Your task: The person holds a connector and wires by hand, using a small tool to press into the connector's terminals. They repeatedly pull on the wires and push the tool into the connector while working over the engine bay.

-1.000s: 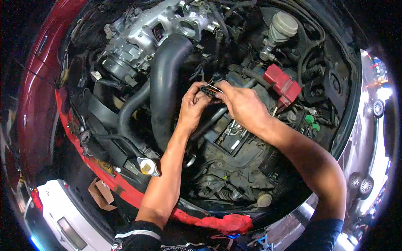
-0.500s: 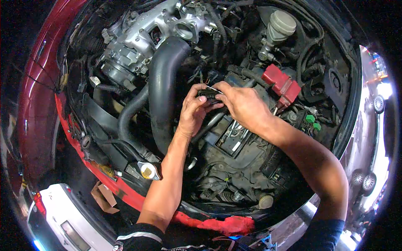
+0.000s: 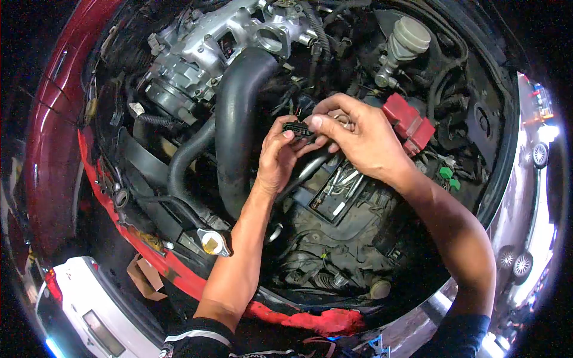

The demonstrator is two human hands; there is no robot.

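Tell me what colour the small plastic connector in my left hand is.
The small plastic connector is black, showing best in the head view.

engine bay | black tray | metal pieces lying in tray

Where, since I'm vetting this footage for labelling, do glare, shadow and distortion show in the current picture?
Head view: wide-angle distortion bends the maroon body panel into an arc; head view: glare burns out a patch just above the uppermost wheel at far right; head view: shadow below the right forearm hides detail; head view: the black connector shows little fine detail.
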